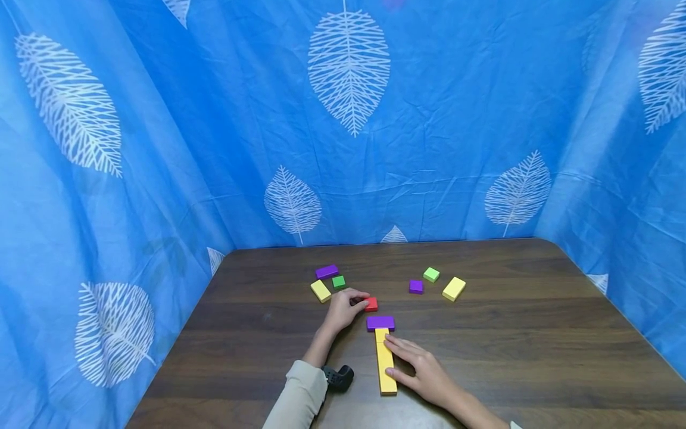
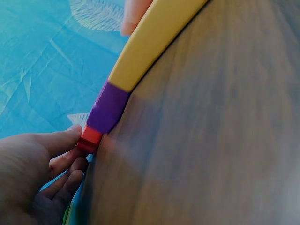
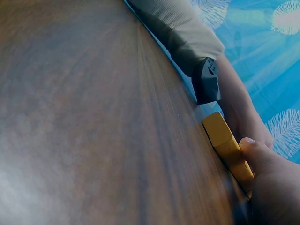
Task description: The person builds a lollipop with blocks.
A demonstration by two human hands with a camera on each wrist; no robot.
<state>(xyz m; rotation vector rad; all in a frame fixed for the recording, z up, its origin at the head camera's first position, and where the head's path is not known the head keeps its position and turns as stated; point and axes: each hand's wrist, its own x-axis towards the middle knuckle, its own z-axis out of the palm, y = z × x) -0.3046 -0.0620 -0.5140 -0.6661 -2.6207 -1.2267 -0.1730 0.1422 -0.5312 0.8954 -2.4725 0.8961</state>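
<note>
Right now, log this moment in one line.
left-hand grip: pinches red block | right-hand grip: touches yellow bar | purple block: crosswise at bar's far end

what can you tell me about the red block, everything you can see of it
The red block is small and plain, with flat faces and a smooth surface that could be painted wood or plastic. The left hand pinches it between thumb and fingers, hiding part of its left side. It is just beyond the purple block at the end of the yellow strip; whether it rests on the tabletop or is slightly raised is unclear.
</note>
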